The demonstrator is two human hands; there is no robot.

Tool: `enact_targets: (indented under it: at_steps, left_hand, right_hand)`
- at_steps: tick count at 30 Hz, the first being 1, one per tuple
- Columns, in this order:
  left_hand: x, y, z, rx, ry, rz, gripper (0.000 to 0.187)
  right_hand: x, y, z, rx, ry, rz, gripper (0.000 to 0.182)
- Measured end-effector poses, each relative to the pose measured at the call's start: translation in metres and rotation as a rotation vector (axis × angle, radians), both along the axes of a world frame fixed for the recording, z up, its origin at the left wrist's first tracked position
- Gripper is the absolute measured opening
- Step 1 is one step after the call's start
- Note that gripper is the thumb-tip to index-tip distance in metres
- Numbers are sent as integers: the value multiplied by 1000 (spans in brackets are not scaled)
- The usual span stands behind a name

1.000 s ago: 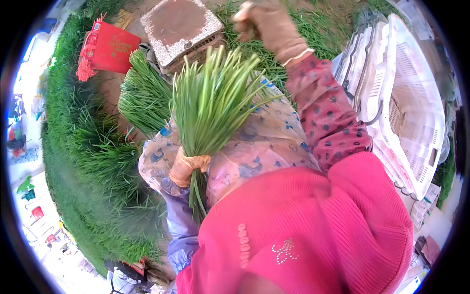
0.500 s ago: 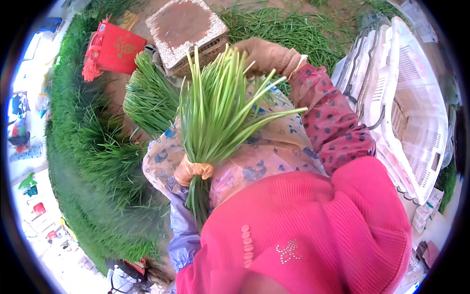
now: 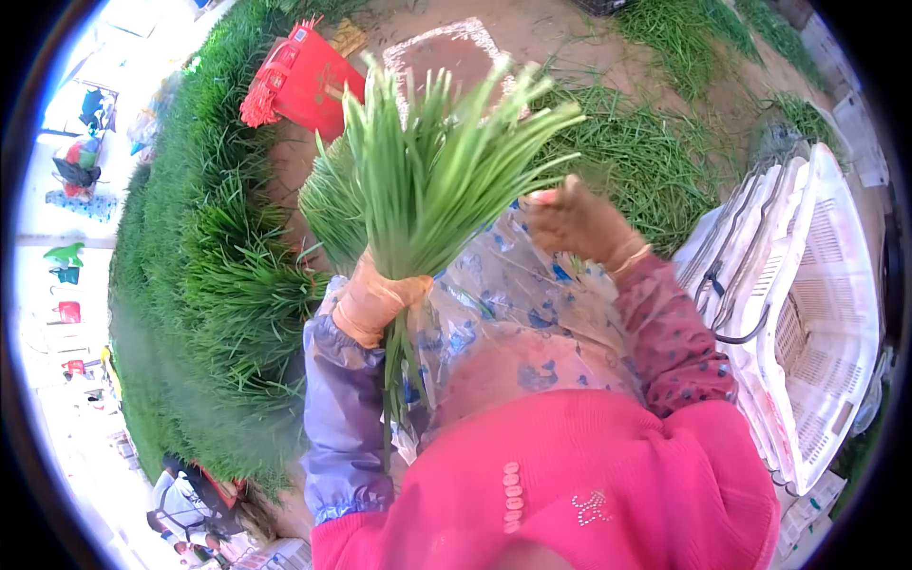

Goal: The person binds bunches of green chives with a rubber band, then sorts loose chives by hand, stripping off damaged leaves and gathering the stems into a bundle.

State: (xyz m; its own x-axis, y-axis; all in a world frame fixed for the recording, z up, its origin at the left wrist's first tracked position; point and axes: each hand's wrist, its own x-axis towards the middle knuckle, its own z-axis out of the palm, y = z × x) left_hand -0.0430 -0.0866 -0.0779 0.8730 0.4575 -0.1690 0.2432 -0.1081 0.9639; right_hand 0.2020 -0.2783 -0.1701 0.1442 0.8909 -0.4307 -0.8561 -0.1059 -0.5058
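My left hand (image 3: 378, 296), in a pale orange glove, is wrapped round the lower part of a bunch of long green stalks (image 3: 432, 180). The stalks fan out above the fist, and thin ends hang below it. To the right of the bunch, apart from it, my right hand (image 3: 581, 223) wears a brown glove; its fingers look partly spread, with no stalks between them. Under both hands a clear apron with blue prints (image 3: 513, 275) covers the lap. Behind the held bunch lies another green bundle (image 3: 332, 204).
A red box (image 3: 309, 84) and a white-edged stool (image 3: 442, 47) stand ahead. Loose green stalks (image 3: 646, 157) cover the ground ahead right. White crates (image 3: 807, 332) are stacked at the right. Dense green plants (image 3: 228, 256) line the left. People (image 3: 185, 503) show at the lower left.
The left hand has lifted the bunch a little. My right hand has come back from beside the stool toward the lap. The view has shifted, so the surroundings sit further right.
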Motion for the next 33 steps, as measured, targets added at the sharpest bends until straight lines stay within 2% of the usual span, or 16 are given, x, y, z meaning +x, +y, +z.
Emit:
enact_targets:
  at_steps: [1,2,3,4,5,7,9,10,13,16,19,22,25,27,29,33]
  left_hand:
    - [6,-2,0,271,-14,-95,43]
    - [6,-11,-1,103,-78,-16,57]
    - [7,-23,11,90,-70,-27,57]
    - [10,-37,34,319,122,-36,64]
    - [10,-47,44,547,317,-49,71]
    - [-1,-55,32,644,343,-138,75]
    - [-16,-62,-3,1023,458,-219,76]
    - [-26,-68,-18,1145,518,-210,97]
    - [-45,-84,-41,1240,604,-249,99]
    - [-56,-84,-56,1087,475,-335,99]
    - [-49,-76,-27,864,464,-456,100]
    - [-42,-48,0,442,317,-658,92]
    - [-38,-14,4,266,265,-632,84]
    - [-29,5,-1,402,329,-597,90]
    - [-17,17,-20,-10,200,-140,78]
    - [15,-4,-66,-133,245,-82,76]
  right_hand:
    - [-11,9,-5,45,206,-11,49]
    - [-21,18,-10,75,412,-19,49]
    - [-29,25,-14,115,532,-42,49]
    - [-33,33,-14,162,588,-60,48]
    - [-38,39,-16,203,605,-77,48]
    - [-44,50,-16,268,600,-102,46]
    - [-42,54,-17,303,577,-119,45]
    - [-44,57,-15,324,561,-124,45]
    - [-41,56,-16,349,525,-136,43]
    - [-37,53,-18,357,491,-140,41]
    - [-34,50,-19,359,461,-128,39]
    - [-34,49,-19,358,443,-107,38]
    - [-32,53,-19,356,428,-91,36]
    - [-32,54,-20,356,418,-96,35]
    - [-30,56,-20,359,411,-93,34]
    - [-27,57,-20,353,385,-99,31]
